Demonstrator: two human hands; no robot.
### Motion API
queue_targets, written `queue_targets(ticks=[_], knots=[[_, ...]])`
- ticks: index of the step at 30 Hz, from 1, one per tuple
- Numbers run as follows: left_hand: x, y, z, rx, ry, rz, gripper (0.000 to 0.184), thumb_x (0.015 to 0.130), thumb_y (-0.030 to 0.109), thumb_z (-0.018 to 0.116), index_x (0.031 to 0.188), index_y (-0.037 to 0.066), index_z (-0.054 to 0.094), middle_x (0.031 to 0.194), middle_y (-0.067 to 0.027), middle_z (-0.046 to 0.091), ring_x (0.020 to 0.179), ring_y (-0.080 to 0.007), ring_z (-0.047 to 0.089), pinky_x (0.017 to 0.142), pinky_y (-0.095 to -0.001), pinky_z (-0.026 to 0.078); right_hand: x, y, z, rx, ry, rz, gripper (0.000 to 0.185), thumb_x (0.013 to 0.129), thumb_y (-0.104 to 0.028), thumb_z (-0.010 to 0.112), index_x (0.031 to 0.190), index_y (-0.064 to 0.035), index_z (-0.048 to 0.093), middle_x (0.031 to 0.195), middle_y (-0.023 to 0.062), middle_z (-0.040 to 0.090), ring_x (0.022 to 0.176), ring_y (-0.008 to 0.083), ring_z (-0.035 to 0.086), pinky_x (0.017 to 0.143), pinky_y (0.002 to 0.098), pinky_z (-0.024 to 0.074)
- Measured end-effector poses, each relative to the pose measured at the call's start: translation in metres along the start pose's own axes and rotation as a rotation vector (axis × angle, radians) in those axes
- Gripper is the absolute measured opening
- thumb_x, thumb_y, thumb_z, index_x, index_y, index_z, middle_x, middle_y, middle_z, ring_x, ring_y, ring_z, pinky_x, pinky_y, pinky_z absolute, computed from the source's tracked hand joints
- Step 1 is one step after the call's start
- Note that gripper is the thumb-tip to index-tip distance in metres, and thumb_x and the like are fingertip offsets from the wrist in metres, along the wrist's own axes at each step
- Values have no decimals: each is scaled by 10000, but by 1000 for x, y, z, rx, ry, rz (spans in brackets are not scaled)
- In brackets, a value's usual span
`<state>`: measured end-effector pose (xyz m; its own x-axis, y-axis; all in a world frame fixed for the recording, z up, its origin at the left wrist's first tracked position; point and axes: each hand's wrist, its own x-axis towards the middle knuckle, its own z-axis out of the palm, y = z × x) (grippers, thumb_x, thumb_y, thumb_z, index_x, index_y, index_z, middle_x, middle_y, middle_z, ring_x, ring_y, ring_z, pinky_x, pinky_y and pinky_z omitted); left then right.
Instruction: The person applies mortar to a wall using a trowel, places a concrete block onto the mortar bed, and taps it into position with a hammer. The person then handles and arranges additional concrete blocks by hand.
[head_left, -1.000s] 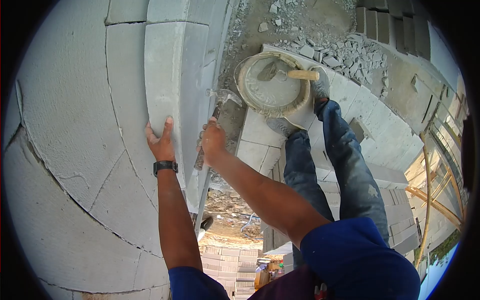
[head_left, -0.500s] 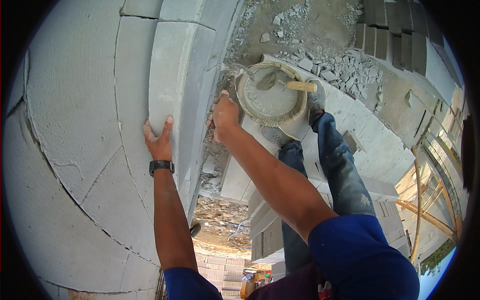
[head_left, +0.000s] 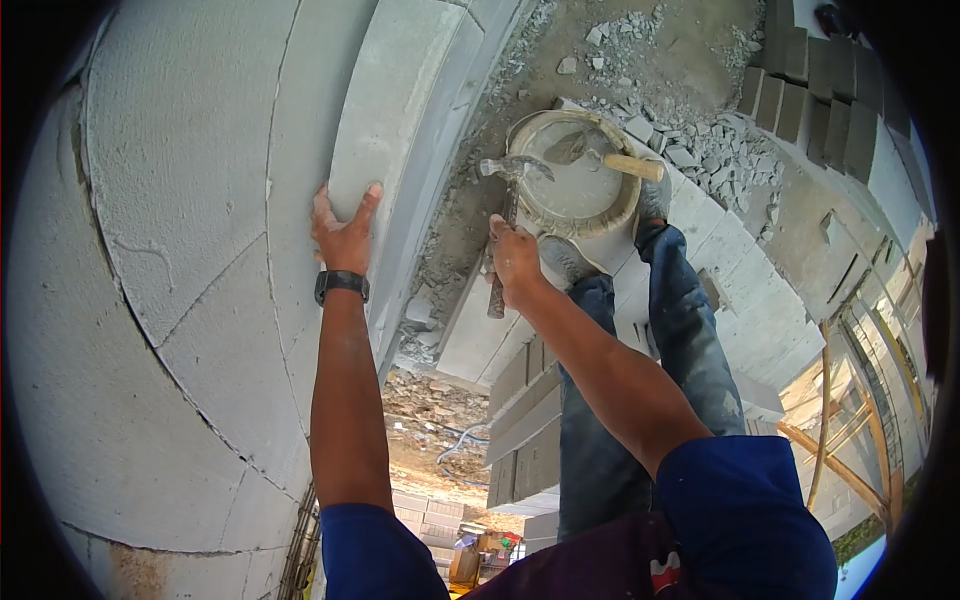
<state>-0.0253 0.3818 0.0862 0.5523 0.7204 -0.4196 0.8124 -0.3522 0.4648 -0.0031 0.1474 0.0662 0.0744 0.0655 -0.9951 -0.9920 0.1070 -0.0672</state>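
Observation:
My right hand (head_left: 515,262) is closed around the dark handle of a claw hammer (head_left: 511,190), whose metal head overlaps the near rim of a round bucket. My left hand (head_left: 343,232), with a black band at the wrist, rests on a pale grey block (head_left: 385,115) in the wall, thumb and fingers spread at its lower end. Grey wet mortar fills much of the bucket (head_left: 530,208). A trowel (head_left: 632,167) with a wooden handle lies across the bucket, its blade in the mortar.
The block wall (head_left: 185,190) fills the left side. Below the bucket are pale blocks (head_left: 745,270) under my feet. Broken rubble (head_left: 715,160) lies beyond it, and stacked blocks (head_left: 830,100) stand at upper right. Wooden poles (head_left: 822,430) lean at lower right.
My right hand has moved the hammer away from the wall, rightward toward the bucket. My left hand stays on the block, while the view has shifted.

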Motion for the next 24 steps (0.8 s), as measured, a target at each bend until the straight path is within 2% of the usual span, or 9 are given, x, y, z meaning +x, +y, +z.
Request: queue_targets(ticks=[1,5,7,9,10,12,16,19,24], knots=[[0,0,0,4,2,8,980,785,501,875,1484,-44,457,1355,-212,585,1251,-311,572,1084,-406,452,1,11,1,14,10,19,270,1027,-380,591,985,-116,554,782,6,478,610,153,463,552,346,443],[1,-1,2,6,4,9,990,790,500,874,1489,-53,443,1356,-215,584,1250,-311,574,1084,-402,453,-1,49,28,150,71,181,230,1016,-324,599,981,-99,563,775,39,486,579,177,464,526,351,437],[4,-7,2,19,1,-5,1042,765,582,847,1516,-4,425,1425,-207,539,1326,-350,493,1117,-509,328,1,68,51,286,50,294,196,1003,-294,599,980,-100,579,771,42,481,585,180,463,516,359,428],[6,-14,4,26,-11,-25,1118,722,707,808,1552,74,407,1527,-194,472,1442,-407,370,1167,-670,138,3,83,72,441,10,424,151,978,-260,606,986,-109,604,762,33,460,614,180,458,520,372,416],[6,-14,4,23,-17,-31,1145,708,749,795,1564,99,400,1561,-191,449,1481,-426,329,1185,-723,74,3,88,80,414,-17,456,144,978,-252,606,962,-109,604,762,36,467,605,179,454,518,372,414],[6,-15,4,0,-23,-27,1150,706,750,797,1564,93,400,1559,-195,451,1481,-425,331,1188,-715,73,2,95,89,358,-71,519,143,977,-237,606,914,-108,604,764,42,481,587,176,446,512,372,408],[7,-15,5,1,-8,-29,1141,706,739,805,1557,89,413,1540,-194,475,1472,-415,353,1190,-701,85,-10,100,89,299,-9,410,184,986,-235,603,872,-94,572,755,58,479,574,207,442,515,382,409],[6,-11,4,-28,-24,-23,1130,702,730,814,1545,82,434,1514,-194,501,1460,-404,379,1187,-694,108,-5,94,96,454,22,452,200,992,-250,606,887,-82,577,753,64,480,578,223,455,517,404,416],[7,-12,5,-11,26,13,1114,689,719,832,1510,54,480,1448,-191,564,1393,-385,481,1185,-668,174,12,99,76,299,-125,442,179,998,-235,595,938,-67,585,767,78,508,588,228,480,515,409,422]])
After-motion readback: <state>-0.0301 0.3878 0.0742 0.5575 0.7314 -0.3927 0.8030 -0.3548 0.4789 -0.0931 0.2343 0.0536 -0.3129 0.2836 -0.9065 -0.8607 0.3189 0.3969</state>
